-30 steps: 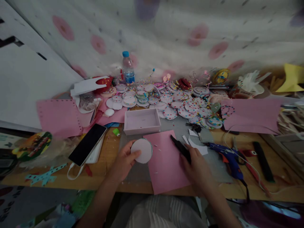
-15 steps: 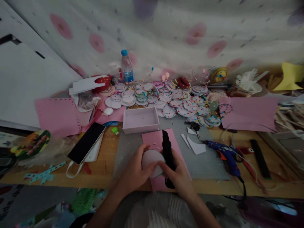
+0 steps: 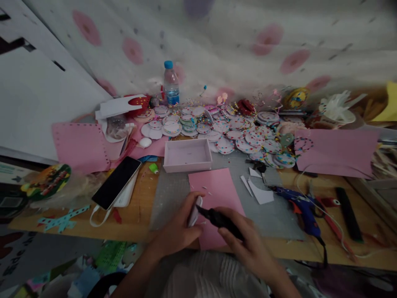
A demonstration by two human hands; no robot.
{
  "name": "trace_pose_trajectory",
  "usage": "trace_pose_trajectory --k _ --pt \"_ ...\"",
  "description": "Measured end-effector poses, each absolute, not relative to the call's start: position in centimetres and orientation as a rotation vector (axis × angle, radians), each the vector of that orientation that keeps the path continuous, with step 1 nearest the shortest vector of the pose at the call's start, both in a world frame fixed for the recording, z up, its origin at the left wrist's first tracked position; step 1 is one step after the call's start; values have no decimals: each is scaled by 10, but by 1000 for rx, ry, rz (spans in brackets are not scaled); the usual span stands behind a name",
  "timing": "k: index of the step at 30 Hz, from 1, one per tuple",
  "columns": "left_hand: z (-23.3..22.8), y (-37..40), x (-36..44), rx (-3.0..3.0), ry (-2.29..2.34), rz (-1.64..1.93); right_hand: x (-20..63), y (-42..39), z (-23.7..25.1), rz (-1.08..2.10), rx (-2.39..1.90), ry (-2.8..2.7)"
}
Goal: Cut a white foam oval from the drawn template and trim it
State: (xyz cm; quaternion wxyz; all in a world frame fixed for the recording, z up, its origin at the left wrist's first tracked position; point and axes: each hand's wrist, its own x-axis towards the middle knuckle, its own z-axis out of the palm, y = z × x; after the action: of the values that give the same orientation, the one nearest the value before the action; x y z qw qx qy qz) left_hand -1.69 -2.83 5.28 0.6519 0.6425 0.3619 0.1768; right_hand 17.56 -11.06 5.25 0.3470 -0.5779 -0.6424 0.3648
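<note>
A wooden desk [image 3: 143, 207] spans the frame. At lower centre, the left hand [image 3: 177, 227] clamps a white disc [image 3: 194, 214] on edge; the right hand [image 3: 246, 238] grips a black tool [image 3: 226, 222], apparently a craft knife, tip toward the disc.

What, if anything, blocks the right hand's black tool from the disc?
Nothing visible: the black tool has its tip right at the disc in the left hand; contact isn't clear. The pink sheet lies below both.
</note>
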Motion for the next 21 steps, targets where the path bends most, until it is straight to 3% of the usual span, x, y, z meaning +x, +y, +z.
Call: trace_pose_trajectory --k 13,21 --pt "69 -27 -18 1498 863 217 181 -114 64 633 -1502 -1953" --pt "73 -23 -18 1495 788 327 183 -113 73 596 -1443 -1966"
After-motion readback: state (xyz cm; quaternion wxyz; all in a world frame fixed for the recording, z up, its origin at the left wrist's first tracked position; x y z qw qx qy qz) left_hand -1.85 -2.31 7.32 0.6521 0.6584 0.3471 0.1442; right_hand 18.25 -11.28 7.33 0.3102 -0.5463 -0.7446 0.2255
